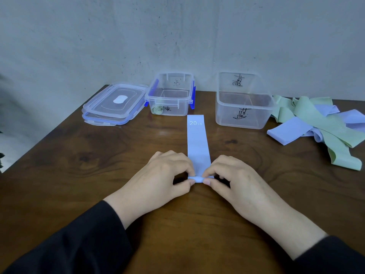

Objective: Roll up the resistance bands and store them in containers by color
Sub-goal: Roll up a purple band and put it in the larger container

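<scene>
- Dark wooden table (98, 155) set against a pale, scuffed wall (98, 36) serves as the work surface.
- At centre, a light blue resistance band (197, 139) lies flat and stretched away from the person, printed "20 LB" at its far end; its near end is curled into a small tight roll.
- Left hand (164, 178) pinches the roll's left end between thumb and curled fingers.
- Right hand (233, 180) pinches the roll's right end the same way, thumb tip on the roll; both wrists emerge from black sleeves (79, 244).
- Behind the band to the left stands a clear container with blue clips (171, 95), lid off, holding one coiled green band (157, 110) in its near-left corner; black handwriting marks its wall.
- To the right stands a larger clear container (244, 103), also open and marked with black handwriting; nothing can be made out inside it.
- Two clear lids (114, 103) are stacked at the far left, just beside the clipped container.
- A loose pile of green and light blue bands (320, 123) sprawls at the table's right edge, just beside the larger container.
</scene>
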